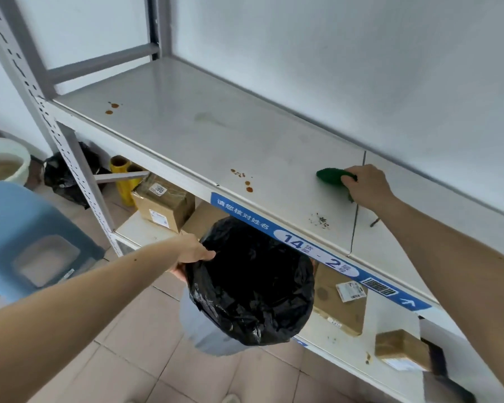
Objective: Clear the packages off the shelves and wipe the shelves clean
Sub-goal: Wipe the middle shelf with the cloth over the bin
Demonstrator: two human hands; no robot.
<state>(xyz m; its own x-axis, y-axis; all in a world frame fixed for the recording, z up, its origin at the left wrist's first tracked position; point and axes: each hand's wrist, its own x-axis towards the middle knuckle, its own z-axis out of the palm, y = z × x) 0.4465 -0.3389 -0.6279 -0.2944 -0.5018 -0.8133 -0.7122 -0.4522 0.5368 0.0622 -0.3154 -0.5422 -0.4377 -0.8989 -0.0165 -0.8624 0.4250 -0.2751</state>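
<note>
The upper white shelf [186, 117] holds no packages and shows brown stains [246, 183] and dark crumbs [320, 220] near its front edge. My right hand [367, 186] presses a green cloth [332, 175] on the shelf, fingers curled over it. My left hand [192, 253] grips the rim of a grey bin lined with a black bag [250, 283], held just under the shelf's front edge. On the lower shelf lie cardboard packages: one at the left [163, 203], one behind the bin [341, 301], one at the right [402, 350].
A blue label strip [312, 247] runs along the shelf front. Yellow film rolls [122, 175] and a black bag [67, 173] sit behind the grey upright [79, 181]. A blue plastic stool [26, 239] and a white bucket [3, 161] stand on the tiled floor at left.
</note>
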